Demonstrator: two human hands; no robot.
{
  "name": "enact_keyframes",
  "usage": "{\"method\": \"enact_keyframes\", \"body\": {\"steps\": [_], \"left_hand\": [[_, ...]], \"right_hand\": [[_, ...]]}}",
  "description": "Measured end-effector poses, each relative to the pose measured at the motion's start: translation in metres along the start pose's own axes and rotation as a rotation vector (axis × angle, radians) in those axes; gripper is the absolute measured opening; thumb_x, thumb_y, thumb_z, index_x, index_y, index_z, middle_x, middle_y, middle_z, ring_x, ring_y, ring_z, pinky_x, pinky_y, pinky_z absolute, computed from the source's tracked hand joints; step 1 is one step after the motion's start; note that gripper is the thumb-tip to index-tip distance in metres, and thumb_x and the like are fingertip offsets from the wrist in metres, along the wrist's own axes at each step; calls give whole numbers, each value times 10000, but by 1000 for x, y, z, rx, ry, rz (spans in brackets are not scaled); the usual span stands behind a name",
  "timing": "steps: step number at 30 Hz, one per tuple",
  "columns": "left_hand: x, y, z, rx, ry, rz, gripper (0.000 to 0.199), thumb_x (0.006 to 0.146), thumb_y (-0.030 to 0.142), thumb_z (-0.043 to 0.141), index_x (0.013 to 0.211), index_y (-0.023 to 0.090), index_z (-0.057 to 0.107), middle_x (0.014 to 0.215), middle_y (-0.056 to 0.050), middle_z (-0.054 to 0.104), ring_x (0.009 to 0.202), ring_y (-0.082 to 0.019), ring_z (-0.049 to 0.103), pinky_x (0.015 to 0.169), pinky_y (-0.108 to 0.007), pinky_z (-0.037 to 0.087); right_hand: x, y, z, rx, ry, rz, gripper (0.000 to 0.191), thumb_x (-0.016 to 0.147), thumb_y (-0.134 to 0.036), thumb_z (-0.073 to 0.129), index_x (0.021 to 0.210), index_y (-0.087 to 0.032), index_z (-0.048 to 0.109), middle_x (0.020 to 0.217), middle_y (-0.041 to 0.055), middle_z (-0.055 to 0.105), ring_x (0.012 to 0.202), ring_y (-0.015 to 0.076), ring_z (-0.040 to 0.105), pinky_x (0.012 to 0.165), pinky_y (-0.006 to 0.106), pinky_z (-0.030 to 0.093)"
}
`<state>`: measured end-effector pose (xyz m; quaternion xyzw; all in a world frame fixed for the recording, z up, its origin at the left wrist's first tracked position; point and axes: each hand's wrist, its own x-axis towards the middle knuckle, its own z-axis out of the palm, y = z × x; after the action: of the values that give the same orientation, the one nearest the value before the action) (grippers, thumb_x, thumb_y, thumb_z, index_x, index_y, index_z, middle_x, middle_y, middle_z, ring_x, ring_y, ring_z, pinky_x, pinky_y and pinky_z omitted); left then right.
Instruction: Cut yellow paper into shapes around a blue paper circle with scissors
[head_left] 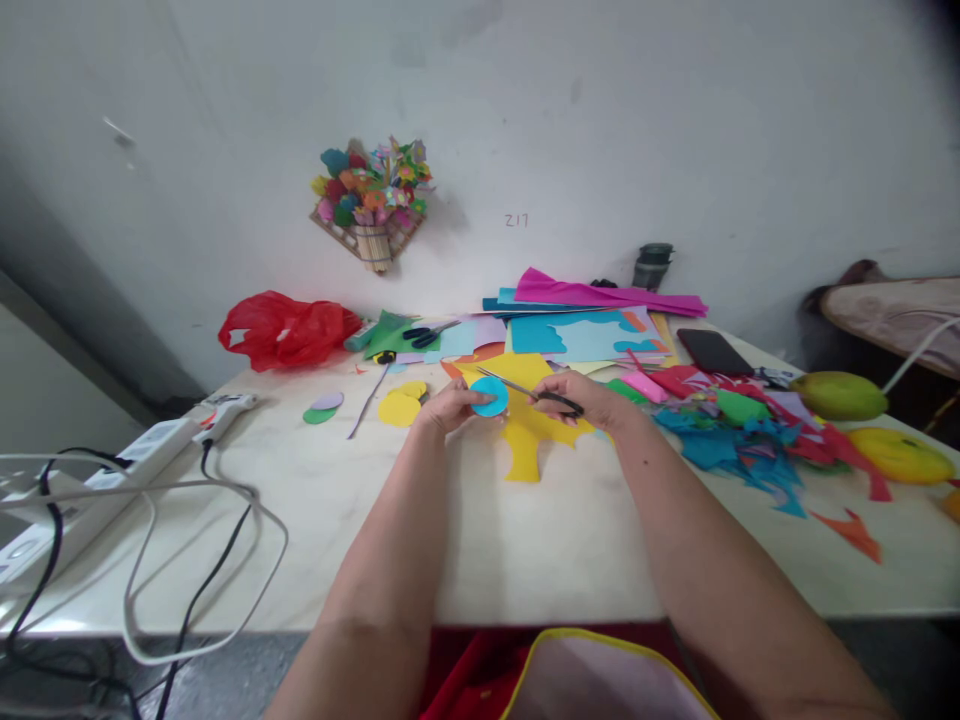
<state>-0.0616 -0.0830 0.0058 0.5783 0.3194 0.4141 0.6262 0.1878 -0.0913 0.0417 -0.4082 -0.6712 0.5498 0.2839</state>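
Observation:
Near the middle of the table, my left hand (451, 408) pinches a round blue paper piece (490, 397) between thumb and fingers. To its right, my right hand (581, 396) is closed round the handles of black-handled scissors (511, 385). Their blades point left, at the upper edge of the blue circle. Beneath and behind both hands lies a cut yellow sheet (523, 458). Left of my left hand rest yellow paper circles (399, 408), and farther left a purple circle (328, 401) overlaps a green one (318, 416).
A red plastic bag (285, 330) and a second pair of scissors (426, 335) lie at the back. Paper scraps (750, 450), a phone (714, 352) and yellow-green fruit (838, 396) are on the right. A power strip (97, 490) with loose cables occupies the left.

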Motion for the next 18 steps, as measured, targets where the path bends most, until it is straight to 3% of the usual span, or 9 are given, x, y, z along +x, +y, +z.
{"method": "enact_keyframes", "body": {"steps": [11,14,18], "left_hand": [[-4,7,6,0,87,68,365,581,392,923,661,99,719,668,-145,737,691,-278,733,826,-452,581],[-3,9,7,-36,150,100,351,581,373,923,644,111,697,649,-127,724,679,-270,733,804,-437,592],[-2,13,7,-98,233,104,340,568,324,918,704,112,690,634,-89,709,604,-243,716,682,-399,608]], "right_hand": [[-1,2,-3,93,55,-36,272,696,-363,813,783,-138,687,506,-14,575,397,91,468,359,218,323],[3,9,-6,137,147,-101,315,719,-428,820,772,-148,686,559,10,618,409,96,497,371,232,286],[15,20,-9,91,300,-108,346,670,-464,893,731,-173,715,565,9,606,483,126,530,476,267,390]]}}
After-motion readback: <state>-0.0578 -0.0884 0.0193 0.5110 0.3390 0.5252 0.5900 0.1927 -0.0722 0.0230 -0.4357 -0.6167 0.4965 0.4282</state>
